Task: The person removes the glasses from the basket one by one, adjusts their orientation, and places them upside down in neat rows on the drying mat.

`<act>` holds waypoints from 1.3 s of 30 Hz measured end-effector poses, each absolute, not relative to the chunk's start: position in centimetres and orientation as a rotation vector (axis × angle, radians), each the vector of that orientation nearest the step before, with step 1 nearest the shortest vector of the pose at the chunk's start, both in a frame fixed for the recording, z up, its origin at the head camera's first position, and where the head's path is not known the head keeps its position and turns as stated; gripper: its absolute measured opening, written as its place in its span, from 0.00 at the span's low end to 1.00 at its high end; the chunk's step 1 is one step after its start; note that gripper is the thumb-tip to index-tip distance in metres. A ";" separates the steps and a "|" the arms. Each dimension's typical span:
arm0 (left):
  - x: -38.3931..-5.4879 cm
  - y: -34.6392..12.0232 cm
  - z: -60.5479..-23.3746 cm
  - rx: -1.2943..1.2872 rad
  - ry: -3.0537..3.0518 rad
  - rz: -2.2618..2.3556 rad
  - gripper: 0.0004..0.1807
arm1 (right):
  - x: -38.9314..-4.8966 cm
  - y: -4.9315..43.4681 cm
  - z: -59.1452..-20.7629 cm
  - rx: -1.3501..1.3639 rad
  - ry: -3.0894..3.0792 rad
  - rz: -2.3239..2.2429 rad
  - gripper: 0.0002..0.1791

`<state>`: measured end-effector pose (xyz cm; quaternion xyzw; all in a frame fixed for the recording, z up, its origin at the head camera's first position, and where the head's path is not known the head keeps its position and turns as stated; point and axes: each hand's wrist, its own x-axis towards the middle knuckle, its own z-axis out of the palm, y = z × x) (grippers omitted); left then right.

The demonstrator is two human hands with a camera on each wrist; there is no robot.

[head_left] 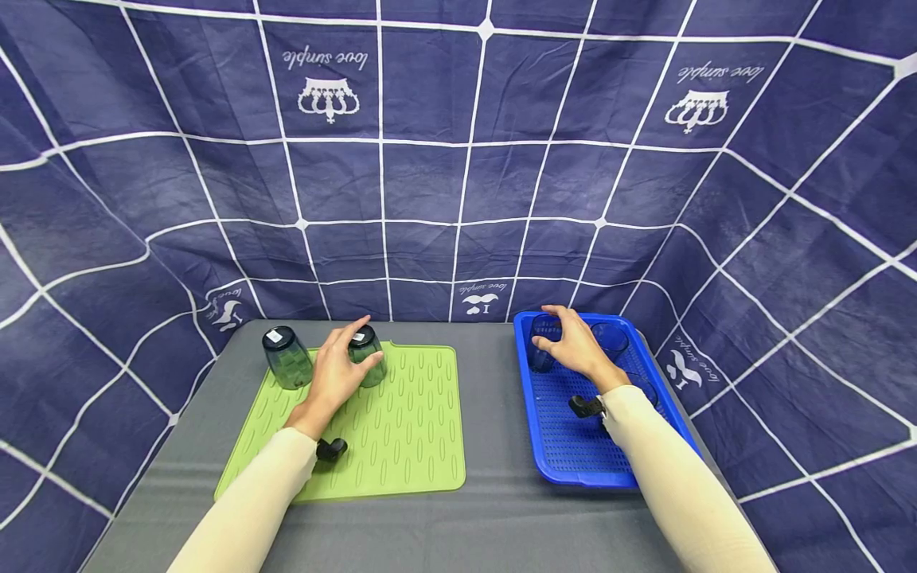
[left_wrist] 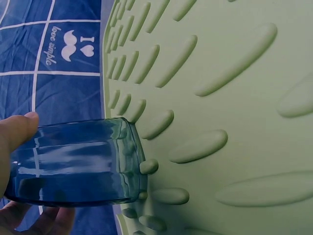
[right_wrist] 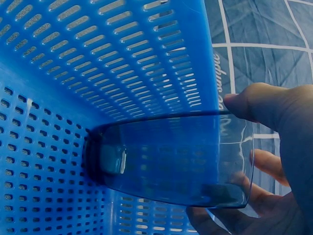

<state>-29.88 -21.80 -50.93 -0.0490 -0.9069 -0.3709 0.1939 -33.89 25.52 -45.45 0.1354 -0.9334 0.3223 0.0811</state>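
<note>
Partway through, by the look; left hand (head_left: 335,378) curls round an upended glass (left_wrist: 83,164) on the green mat (head_left: 415,430); a second upended glass (head_left: 289,360) stands left; right hand (head_left: 575,348) grips an upright glass (right_wrist: 166,161), far left in the blue basket (head_left: 533,430); two more glasses (head_left: 610,341) there.

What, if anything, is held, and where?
Left hand surrounds an upturned glass near its base; right hand, an upright glass near its rim. Whether either grips cannot be told.

The person wears 2 long, plain cream sleeves: a left sleeve (head_left: 247,501) and a right sleeve (head_left: 677,473). 1 small black device (head_left: 333,450) juts out beside each cuff (head_left: 620,403). The left hand (head_left: 335,378) and right hand (head_left: 579,344) are bare.
</note>
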 end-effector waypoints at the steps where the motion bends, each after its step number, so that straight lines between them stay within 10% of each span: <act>1: -29.9 -21.8 -50.9 -0.138 -2.546 -1.036 0.45 | -33.9 25.6 -45.4 0.405 -2.792 0.960 0.40; 39: -29.6 -21.6 -51.4 -0.161 -2.589 -0.965 0.45 | -34.2 25.6 -45.8 0.394 -2.815 0.908 0.42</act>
